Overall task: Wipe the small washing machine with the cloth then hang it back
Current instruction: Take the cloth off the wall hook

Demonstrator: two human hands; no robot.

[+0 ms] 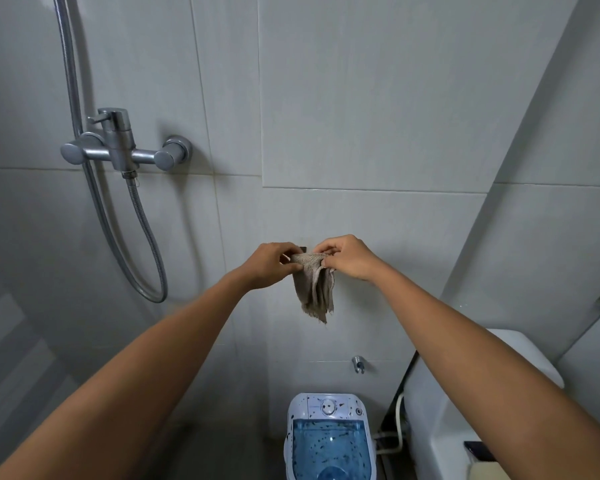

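Observation:
A small grey-brown cloth (315, 292) hangs against the tiled wall at a dark hook (302, 249), which is mostly hidden behind the fingers. My left hand (270, 265) pinches the cloth's top left corner. My right hand (347, 257) pinches its top right corner. Both arms reach forward and up. The small washing machine (329, 438), white with a blue see-through lid, stands on the floor below the cloth, speckled with dark flecks.
A chrome shower mixer (118, 147) with a looping metal hose (146, 237) is on the wall at left. A white toilet cistern (465, 393) stands at right of the machine. A small wall tap (358, 363) sits above the machine.

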